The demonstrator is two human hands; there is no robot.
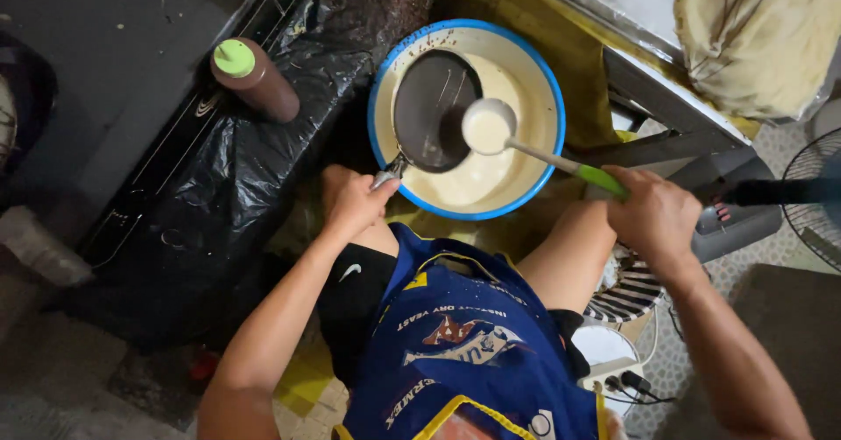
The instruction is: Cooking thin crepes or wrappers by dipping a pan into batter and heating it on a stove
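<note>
Left hand (350,202) gripping pan (434,110) handle, right hand (653,212) fingers clamped round ladle (491,129); best poured slow, centred, over bowl (378,98).

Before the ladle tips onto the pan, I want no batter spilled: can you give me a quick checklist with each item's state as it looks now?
1. Ladle loaded with batter: ok, its cup looks full and pale.
2. Right hand firmly on the green ladle handle: ok, fist closed around it.
3. Left hand gripping the pan handle: ok, fingers wrapped around it.
4. Dark pan held over the blue-rimmed bowl, so drips fall back in: ok.
5. Pan surface free of batter: ok, only faint streaks.
6. Pan hot enough: cannot tell.
</note>
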